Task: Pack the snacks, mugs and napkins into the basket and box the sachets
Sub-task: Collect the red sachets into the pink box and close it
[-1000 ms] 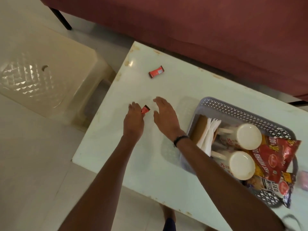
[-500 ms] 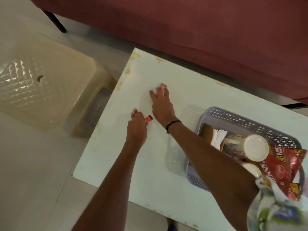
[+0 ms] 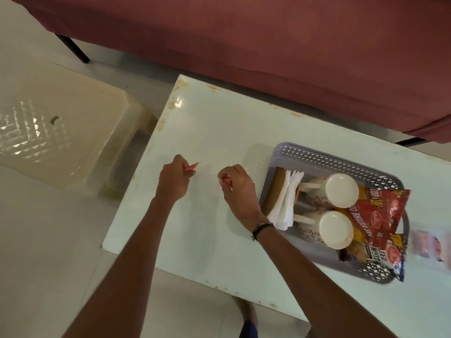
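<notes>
My left hand (image 3: 173, 179) is closed around a small red sachet (image 3: 191, 167) whose tip sticks out past the fingers, just above the white table (image 3: 207, 132). My right hand (image 3: 238, 187) is closed on a second red sachet (image 3: 227, 179), mostly hidden in the fingers. To the right stands a grey perforated basket (image 3: 317, 154). It holds white napkins (image 3: 286, 203), a brown flat item (image 3: 275, 191), two white mugs (image 3: 339, 190) (image 3: 334, 229) lying on their sides, and red snack packets (image 3: 380, 215).
A cream plastic stool (image 3: 61, 128) stands left of the table. A dark red sofa (image 3: 268, 40) runs along the far side. A blurred pinkish object (image 3: 429, 243) lies right of the basket. My feet show below the table's near edge.
My right hand reached to the far sachet, picked it up and drew back toward the basket. My left hand kept its sachet and barely moved.
</notes>
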Available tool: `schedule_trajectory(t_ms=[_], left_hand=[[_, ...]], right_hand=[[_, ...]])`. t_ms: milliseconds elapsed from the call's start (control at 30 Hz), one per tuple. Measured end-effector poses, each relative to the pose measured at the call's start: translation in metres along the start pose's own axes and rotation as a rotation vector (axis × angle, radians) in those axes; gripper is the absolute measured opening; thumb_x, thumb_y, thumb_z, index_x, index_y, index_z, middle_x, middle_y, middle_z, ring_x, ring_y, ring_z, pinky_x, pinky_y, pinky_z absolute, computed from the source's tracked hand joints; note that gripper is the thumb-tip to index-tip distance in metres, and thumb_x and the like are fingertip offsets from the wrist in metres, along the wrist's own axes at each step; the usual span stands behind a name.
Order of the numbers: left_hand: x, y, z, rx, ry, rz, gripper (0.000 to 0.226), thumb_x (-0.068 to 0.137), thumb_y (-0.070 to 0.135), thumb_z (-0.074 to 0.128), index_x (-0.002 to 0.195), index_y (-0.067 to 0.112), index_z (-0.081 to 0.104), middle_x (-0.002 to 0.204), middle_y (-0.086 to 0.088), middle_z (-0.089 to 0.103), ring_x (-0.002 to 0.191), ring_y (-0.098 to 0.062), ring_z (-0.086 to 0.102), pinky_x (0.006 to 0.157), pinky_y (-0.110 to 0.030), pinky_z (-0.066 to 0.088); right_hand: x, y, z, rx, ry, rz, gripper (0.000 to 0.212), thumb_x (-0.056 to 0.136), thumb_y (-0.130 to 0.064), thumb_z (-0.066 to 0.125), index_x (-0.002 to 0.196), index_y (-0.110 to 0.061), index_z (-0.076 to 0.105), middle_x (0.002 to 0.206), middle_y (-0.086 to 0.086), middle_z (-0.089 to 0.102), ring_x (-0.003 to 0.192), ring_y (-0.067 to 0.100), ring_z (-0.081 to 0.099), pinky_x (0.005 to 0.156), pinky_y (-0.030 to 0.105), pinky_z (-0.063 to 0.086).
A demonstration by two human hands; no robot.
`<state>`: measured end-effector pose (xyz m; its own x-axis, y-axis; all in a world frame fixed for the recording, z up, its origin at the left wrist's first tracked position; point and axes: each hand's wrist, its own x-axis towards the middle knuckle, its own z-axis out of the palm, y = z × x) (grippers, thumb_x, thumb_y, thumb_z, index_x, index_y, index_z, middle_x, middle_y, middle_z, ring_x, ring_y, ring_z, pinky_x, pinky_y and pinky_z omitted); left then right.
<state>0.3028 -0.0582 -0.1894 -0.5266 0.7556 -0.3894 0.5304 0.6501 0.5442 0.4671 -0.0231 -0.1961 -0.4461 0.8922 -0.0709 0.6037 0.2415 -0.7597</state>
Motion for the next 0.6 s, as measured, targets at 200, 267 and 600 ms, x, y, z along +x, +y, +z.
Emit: schedule_trajectory(t_ms=[200,267,600], left_hand=[[-0.082,0.043,0.022,-0.649,-0.078,-0.12,0.013,0.086,0.014,0.063,0.094,0.003,0.061,0.089,-0.016,0.07,0.071,-0.014,0.071,0.072,-0.032,0.057],[-0.099,0.063,0.031,-0.727,-0.101,-0.12,0.013,0.087,0.009,0.06,0.094,-0.001,0.064,0.089,-0.016,0.069,0.068,-0.008,0.071,0.066,-0.021,0.056],[-0.166,0.143,0.095,-0.67,-0.197,0.016,0.025,0.094,0.022,0.052,0.096,0.002,0.067,0.093,-0.016,0.071,0.084,-0.021,0.069,0.075,-0.03,0.057]], right_hand=[[-0.039,-0.011,-0.061,0.586,0.147,0.348,0.013,0.082,-0.01,0.07,0.095,-0.012,0.071,0.09,0.002,0.073,0.079,0.007,0.064,0.077,0.02,0.052],[-0.052,-0.006,-0.079,0.657,0.149,0.415,0.016,0.08,-0.016,0.073,0.096,-0.015,0.073,0.09,0.006,0.074,0.078,0.008,0.063,0.077,0.026,0.053],[-0.114,0.034,-0.165,0.756,0.368,0.514,0.023,0.079,-0.007,0.073,0.102,-0.006,0.072,0.093,0.012,0.075,0.089,0.023,0.071,0.084,0.04,0.057]])
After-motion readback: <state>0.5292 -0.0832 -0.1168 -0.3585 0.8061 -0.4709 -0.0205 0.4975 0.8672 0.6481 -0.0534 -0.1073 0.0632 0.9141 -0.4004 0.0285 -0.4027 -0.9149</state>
